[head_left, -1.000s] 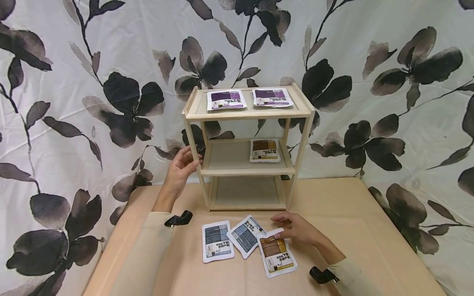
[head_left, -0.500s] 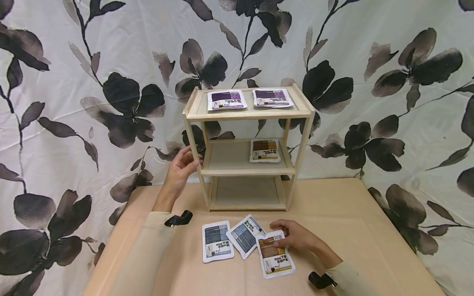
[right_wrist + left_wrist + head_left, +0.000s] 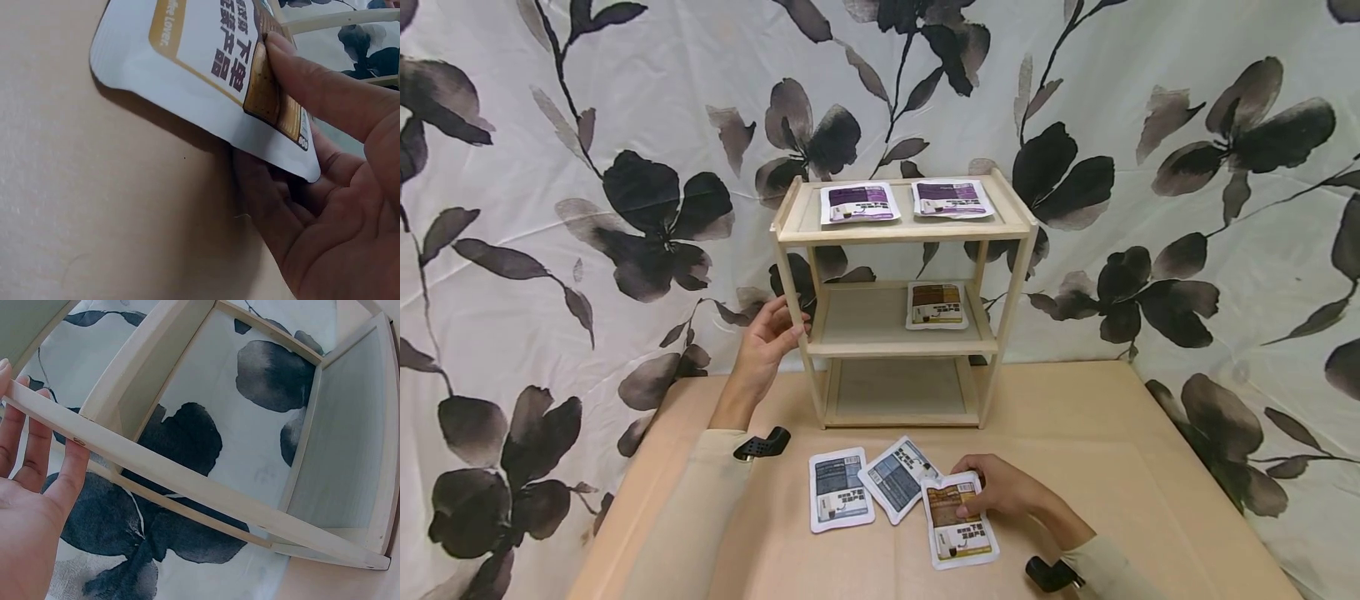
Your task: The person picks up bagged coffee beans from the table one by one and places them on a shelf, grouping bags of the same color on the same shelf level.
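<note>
My right hand (image 3: pixel 1003 490) pinches a white, brown and gold packet (image 3: pixel 961 537), thumb on its printed face and fingers beneath, as the right wrist view shows. Its upper left corner overlaps a blue and white packet (image 3: pixel 895 483) in the head view. Another blue packet (image 3: pixel 841 500) lies flat on the table to the left. At the left front post of a three-tier wooden shelf (image 3: pixel 902 348), my left hand (image 3: pixel 763 342) grips with thumb and fingers. In the left wrist view the fingers (image 3: pixel 67 472) go behind that post (image 3: pixel 156 459).
Purple packets (image 3: pixel 859 203) sit on the top tier, left and right. One brown packet (image 3: pixel 937 305) lies on the middle tier's right side. The beige table (image 3: pixel 1075 433) meets a floral cloth (image 3: pixel 1225 292) behind the shelf.
My right hand has gone from touching the brown packet's upper edge to pinching it from the right, with the thumb on its face. The packet has shifted slightly; the left hand stays put.
</note>
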Demonstrator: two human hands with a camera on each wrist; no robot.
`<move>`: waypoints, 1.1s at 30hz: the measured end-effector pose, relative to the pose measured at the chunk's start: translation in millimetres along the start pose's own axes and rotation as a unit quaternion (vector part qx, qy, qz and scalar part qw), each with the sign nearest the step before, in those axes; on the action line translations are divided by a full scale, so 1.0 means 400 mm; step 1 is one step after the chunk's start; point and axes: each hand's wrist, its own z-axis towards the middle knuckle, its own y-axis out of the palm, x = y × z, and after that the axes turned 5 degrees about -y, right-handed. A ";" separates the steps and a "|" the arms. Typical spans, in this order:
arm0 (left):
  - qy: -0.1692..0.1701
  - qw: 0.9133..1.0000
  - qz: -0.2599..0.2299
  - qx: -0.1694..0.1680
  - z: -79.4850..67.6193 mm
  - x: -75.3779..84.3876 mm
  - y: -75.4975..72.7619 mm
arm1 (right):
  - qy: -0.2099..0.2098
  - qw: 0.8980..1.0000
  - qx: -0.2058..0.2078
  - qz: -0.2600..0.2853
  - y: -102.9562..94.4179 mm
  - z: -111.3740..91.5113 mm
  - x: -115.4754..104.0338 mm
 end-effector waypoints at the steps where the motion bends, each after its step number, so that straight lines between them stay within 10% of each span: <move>1: 0.001 1.000 0.000 -0.001 0.000 0.000 0.000 | -0.004 1.000 -0.001 0.004 0.000 -0.001 0.001; 17: -0.001 1.000 0.004 0.001 0.002 -0.003 -0.003 | -0.085 0.996 -0.009 0.000 -0.005 0.000 0.026; 33: -0.003 1.000 0.020 0.006 -0.001 0.002 -0.001 | -0.075 0.995 -0.059 0.033 -0.016 -0.008 0.031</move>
